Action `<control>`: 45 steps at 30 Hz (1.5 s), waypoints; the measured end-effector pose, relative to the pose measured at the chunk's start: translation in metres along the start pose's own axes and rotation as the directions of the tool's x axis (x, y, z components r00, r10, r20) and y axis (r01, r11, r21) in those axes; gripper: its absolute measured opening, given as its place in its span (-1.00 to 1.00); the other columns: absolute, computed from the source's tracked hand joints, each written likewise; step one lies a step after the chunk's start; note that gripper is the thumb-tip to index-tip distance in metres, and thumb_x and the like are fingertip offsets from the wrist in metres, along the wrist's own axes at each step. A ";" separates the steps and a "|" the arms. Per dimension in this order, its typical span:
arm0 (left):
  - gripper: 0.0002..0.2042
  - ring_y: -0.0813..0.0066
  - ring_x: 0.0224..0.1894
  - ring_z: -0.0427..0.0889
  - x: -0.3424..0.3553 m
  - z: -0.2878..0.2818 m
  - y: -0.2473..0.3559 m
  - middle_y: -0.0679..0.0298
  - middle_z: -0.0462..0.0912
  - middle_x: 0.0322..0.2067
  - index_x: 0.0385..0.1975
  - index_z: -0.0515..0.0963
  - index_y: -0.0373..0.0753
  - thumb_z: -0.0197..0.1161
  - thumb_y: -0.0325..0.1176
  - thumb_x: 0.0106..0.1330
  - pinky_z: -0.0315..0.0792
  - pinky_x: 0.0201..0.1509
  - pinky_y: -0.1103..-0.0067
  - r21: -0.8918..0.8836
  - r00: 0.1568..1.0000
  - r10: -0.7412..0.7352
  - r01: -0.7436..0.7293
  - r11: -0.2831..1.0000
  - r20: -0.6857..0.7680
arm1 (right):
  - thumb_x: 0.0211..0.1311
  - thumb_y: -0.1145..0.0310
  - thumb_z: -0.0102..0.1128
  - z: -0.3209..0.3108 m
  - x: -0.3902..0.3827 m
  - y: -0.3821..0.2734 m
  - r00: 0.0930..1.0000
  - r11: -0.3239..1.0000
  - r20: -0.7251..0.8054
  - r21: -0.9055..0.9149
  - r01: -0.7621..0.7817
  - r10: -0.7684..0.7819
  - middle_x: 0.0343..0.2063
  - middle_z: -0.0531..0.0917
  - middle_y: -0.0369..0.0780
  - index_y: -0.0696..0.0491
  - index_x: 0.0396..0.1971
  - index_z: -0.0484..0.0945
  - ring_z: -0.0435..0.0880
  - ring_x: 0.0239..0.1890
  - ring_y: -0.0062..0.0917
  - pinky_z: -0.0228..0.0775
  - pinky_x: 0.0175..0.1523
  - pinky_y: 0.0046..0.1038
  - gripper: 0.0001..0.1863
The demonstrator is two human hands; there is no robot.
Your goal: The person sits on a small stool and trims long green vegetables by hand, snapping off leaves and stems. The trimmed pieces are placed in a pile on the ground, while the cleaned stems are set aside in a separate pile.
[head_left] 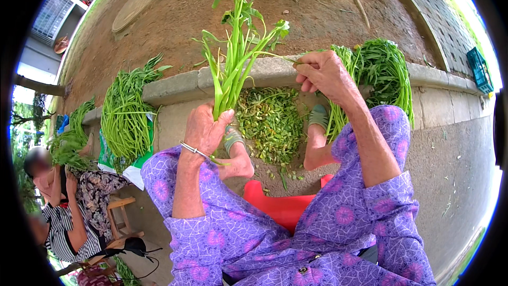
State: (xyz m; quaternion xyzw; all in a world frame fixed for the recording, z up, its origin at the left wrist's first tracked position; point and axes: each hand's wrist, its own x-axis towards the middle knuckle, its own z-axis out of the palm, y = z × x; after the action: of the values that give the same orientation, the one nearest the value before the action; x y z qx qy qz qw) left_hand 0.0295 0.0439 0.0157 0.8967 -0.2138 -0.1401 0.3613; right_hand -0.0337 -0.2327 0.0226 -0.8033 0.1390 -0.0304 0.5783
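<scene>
My left hand (pixel 205 130) is wrapped round the lower ends of a bunch of water spinach (pixel 233 69). Its long hollow stems rise away from me and fan out, with a few leaves at the tips. To the right, my right hand (pixel 321 71) pinches a thin leaf stalk (pixel 287 59) between thumb and forefinger. This stalk stretches toward the bunch; whether it is still joined there I cannot tell. Below and between the hands, a pile of plucked leaves (pixel 270 122), green and yellowed, covers the ground between my feet.
A stone kerb (pixel 177 89) crosses ahead, with bare soil beyond it. Heaps of greens lie at right (pixel 386 71) and left (pixel 127 114). A red stool (pixel 278 209) is under me. Two people sit at left near a wooden stool (pixel 121 217). A teal crate (pixel 479 71) stands far right.
</scene>
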 end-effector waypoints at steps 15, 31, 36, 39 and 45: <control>-0.79 0.11 -0.40 0.58 -0.003 0.002 0.003 0.03 0.59 -0.51 -0.29 0.58 -0.27 0.25 -0.32 0.14 0.41 -0.29 0.33 0.253 0.983 0.138 -0.105 0.962 -0.119 | 0.01 0.37 0.06 -0.007 0.008 0.016 0.968 0.895 -0.155 -0.431 0.113 -0.197 -0.59 0.53 0.07 0.20 -0.55 0.53 0.54 -0.46 -0.01 0.38 -0.30 -0.17 -0.81; -0.73 -0.01 -0.23 0.55 -0.002 0.004 0.010 -0.06 0.55 -0.36 -0.19 0.52 -0.32 0.24 -0.36 0.13 0.39 -0.13 0.27 0.326 0.993 0.110 -0.090 0.941 -0.041 | 0.01 0.36 0.03 -0.010 0.012 0.009 0.841 0.960 -0.482 -0.244 0.141 -0.246 -0.76 0.48 -0.02 0.22 -0.62 0.55 0.46 -0.72 -0.35 0.35 -0.48 -0.32 -0.76; -0.77 0.00 -0.28 0.58 -0.002 0.007 0.004 -0.04 0.57 -0.43 -0.26 0.54 -0.32 0.25 -0.35 0.12 0.42 -0.17 0.30 0.282 0.989 0.127 -0.102 0.954 -0.073 | 0.05 0.32 -0.01 -0.021 0.020 0.019 0.651 0.902 -0.645 -0.403 0.155 -0.400 -0.78 0.46 -0.05 0.23 -0.60 0.57 0.48 -0.71 -0.50 0.34 -0.50 -0.38 -0.72; -0.83 0.04 -0.34 0.59 -0.002 0.004 -0.002 0.00 0.56 -0.52 -0.38 0.54 -0.31 0.25 -0.34 0.13 0.43 -0.24 0.28 0.188 0.997 0.037 -0.025 0.982 -0.061 | 0.07 0.29 0.01 -0.025 0.017 0.018 0.765 0.972 -0.601 -0.108 0.209 -0.231 -0.78 0.51 -0.15 0.24 -0.58 0.58 0.54 -0.67 -0.52 0.34 -0.50 -0.43 -0.69; -0.83 0.12 -0.46 0.64 -0.003 0.001 0.001 0.02 0.56 -0.61 -0.37 0.57 -0.30 0.23 -0.32 0.16 0.45 -0.36 0.32 0.039 0.997 -0.018 0.021 0.999 -0.076 | -0.02 0.32 0.10 -0.021 0.008 0.014 0.940 0.975 -0.283 -0.168 0.144 -0.188 -0.59 0.62 -0.14 0.21 -0.53 0.62 0.62 -0.44 -0.53 0.42 -0.31 -0.45 -0.75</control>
State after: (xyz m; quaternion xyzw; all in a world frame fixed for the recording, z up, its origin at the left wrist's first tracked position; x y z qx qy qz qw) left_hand 0.0265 0.0437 0.0162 0.9103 -0.1941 -0.1055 0.3500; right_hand -0.0326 -0.2585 0.0160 -0.8383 0.1579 -0.1895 0.4863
